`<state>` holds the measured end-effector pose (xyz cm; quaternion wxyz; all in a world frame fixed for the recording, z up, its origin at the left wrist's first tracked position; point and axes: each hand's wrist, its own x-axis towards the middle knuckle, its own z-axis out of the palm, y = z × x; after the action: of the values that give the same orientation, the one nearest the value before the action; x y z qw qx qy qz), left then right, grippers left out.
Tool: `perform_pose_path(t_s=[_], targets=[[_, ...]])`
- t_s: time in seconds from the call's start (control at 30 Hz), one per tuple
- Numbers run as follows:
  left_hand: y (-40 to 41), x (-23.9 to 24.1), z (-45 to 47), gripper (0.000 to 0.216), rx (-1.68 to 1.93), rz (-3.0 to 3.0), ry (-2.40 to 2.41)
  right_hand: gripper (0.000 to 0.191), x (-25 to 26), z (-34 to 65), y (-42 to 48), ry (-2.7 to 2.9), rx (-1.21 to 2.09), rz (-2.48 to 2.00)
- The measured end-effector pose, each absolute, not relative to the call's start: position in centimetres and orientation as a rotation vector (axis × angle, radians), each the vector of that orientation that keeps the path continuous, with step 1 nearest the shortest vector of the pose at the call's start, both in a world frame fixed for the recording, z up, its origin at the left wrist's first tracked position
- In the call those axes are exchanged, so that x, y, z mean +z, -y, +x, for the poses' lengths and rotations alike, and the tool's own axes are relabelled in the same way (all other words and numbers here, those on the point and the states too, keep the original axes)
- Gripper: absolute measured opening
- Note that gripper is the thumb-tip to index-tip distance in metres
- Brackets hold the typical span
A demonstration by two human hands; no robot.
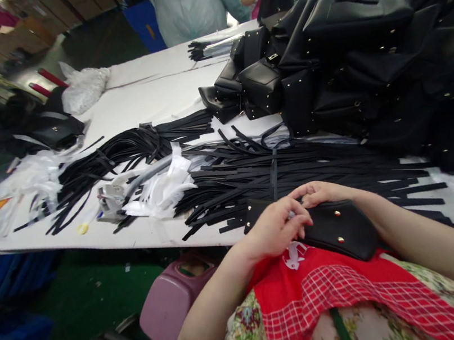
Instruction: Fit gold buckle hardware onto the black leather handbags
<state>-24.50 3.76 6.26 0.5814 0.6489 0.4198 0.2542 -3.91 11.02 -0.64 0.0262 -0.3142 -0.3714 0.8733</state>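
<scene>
While facing the white table [148, 96], has a black leather-look bag [326, 235] against the red apron [278, 284], over the near table edge, with gold-coloured studs [337, 213] turned upward. Holds the left hand [280, 222] bent over this bag, with fingers strongly curled, and the right hand [318, 193] close beside it, at the bag's far edge, also with bent fingers. Cannot tell, because of the covering fingers, about anything pinched between the tips or about a firm hold on the bag. Shows below the left hand a small white scrap [293, 258]. Just beyond both hands, shows a bundle of black straps [228, 175] with a dark band [274, 174] across; left of it, white strips [166, 190]. Farther to the right, shows a high heap of black bags [365, 69].
</scene>
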Motion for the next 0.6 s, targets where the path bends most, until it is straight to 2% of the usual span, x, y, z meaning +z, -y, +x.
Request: perform_pose_path(t_s=[0.1,0.17,0.33,0.5,0.6], targets=[[-4.1,2.9,-28.9,0.015,0.878,1.139,-1.300,0.054,-0.7,-3.7,-11.0,1.146,2.729,-1.019],[-4.1,0.2,-31.6,0.012,0.942,1.062,-1.507,0.054,-0.9,-3.7,-10.9,1.146,2.720,-1.072],[-3.2,-4.2,-34.1,0.020,0.769,1.149,-1.743,0.056,-1.5,-3.8,-10.8,1.214,2.688,-1.144],[-2.8,-5.0,-33.3,0.015,0.738,1.168,-1.735,0.061,-1.2,-3.9,-10.8,1.309,2.669,-1.264],[-2.7,-5.3,-33.4,0.013,0.719,1.160,-1.698,0.057,-1.0,-3.9,-10.8,1.297,2.705,-1.252]])
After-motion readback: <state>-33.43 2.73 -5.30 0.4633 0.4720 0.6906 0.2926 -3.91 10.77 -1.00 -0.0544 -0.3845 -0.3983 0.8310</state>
